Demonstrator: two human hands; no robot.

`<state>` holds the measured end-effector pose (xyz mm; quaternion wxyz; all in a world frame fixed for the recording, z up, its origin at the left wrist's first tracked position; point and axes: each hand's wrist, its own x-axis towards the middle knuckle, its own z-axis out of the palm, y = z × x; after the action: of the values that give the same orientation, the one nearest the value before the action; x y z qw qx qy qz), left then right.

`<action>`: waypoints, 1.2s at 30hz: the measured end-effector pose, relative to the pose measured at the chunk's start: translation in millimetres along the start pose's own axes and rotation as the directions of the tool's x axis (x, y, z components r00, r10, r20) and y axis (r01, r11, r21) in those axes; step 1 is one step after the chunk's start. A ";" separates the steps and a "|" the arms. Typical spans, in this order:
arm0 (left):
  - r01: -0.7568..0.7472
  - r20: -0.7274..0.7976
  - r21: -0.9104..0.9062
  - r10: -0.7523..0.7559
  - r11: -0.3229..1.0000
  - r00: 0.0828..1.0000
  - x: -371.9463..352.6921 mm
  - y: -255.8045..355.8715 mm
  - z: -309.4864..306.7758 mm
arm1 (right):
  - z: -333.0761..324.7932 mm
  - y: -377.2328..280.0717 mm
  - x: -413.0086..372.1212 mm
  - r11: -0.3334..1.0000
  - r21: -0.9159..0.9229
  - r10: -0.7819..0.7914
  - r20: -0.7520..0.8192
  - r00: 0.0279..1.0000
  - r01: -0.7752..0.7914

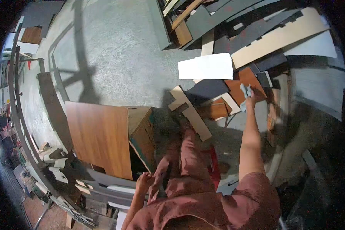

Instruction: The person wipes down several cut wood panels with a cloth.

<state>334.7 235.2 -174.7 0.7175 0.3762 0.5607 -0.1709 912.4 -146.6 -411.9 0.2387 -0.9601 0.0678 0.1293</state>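
Note:
My right hand [250, 99] is stretched far forward and holds a small light grey piece [245, 90] over a reddish-brown board [246, 79] in the scrap pile. My left hand [145, 180] hangs low by my thigh, fingers curled, beside the lower edge of a brown wooden cabinet [143, 138]. Whether the left hand grips anything is hard to tell. A wood-grain panel [99, 134] covers the cabinet's left side. A pale wooden strip [191, 113] lies on the floor in front of my knee.
A heap of board offcuts, grey, white [206, 66], beige [280, 37] and brown, fills the upper right. Concrete floor [115, 50] lies open at the upper left. A curved metal rail [23, 126] and stacked strips run along the left edge.

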 end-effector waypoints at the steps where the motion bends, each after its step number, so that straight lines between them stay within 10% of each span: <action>1: 0.112 -0.111 -0.331 -0.157 0.937 0.981 -7.6 25.9 20.1 | 3.7 -21.2 17.8 0.998 0.067 -0.002 0.001 1.000 0.002; 11: 0.234 -0.262 -0.194 -0.280 0.953 0.923 1.3 9.6 23.8 | 110.1 -75.7 70.9 0.992 0.019 0.123 0.100 0.987 -0.126; 14: 0.223 -0.248 -0.230 -0.279 0.947 0.928 -3.4 7.9 27.2 | 108.8 -63.0 76.0 0.937 0.297 0.106 0.253 0.962 -0.182; 16: 0.176 -0.221 -0.254 -0.235 0.951 0.947 -2.9 11.3 30.8 | 131.0 -56.7 75.4 0.973 0.216 0.069 0.085 0.994 -0.086; 20: 0.082 -0.226 -0.229 -0.135 0.970 0.965 -10.1 12.2 30.5 | 90.7 -203.7 -7.6 0.987 0.099 0.110 0.132 0.985 -0.123; 22: -0.082 -0.276 -0.220 0.019 0.972 0.961 -17.2 27.4 33.5 | 87.3 -236.1 -34.9 0.936 0.314 -0.215 0.158 0.964 0.158; 24: -0.124 -0.283 0.126 0.155 0.984 0.947 -26.0 58.3 44.3 | 54.8 -293.2 -70.7 0.877 0.388 -0.407 0.287 0.867 0.283; 26: -0.363 -0.219 0.533 0.539 0.764 0.813 -36.3 95.1 53.3 | 28.2 -333.8 -98.4 0.752 0.052 -0.629 0.354 0.693 0.657; 27: -0.432 -0.200 0.483 0.577 0.762 0.792 -52.0 129.4 64.6 | 27.3 -331.9 -104.9 0.494 0.036 -0.837 0.288 0.465 0.869; 28: -0.502 -0.170 0.431 0.614 0.750 0.771 -67.6 157.5 78.0 | 0.0 -364.3 -124.8 0.715 -0.011 -0.566 0.578 0.588 0.699; 30: -0.585 -0.040 0.738 0.888 0.335 0.458 -51.8 179.6 87.5 | -47.6 -386.3 -153.7 0.443 0.007 -0.725 0.591 0.354 0.896; 34: -0.450 0.206 0.892 0.909 -0.023 0.362 -39.6 231.6 122.2 | -149.0 -450.1 -230.1 0.282 0.110 -0.754 0.640 0.149 0.953; 36: -0.498 0.279 0.864 0.889 -0.068 0.364 -41.2 238.0 126.9 | -181.3 -472.7 -259.4 0.072 0.314 -0.831 0.543 -0.117 0.947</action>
<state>566.4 291.9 -42.3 0.2623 0.9375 0.2209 0.0588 793.9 199.5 23.8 0.1798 -0.6579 -0.6917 0.2375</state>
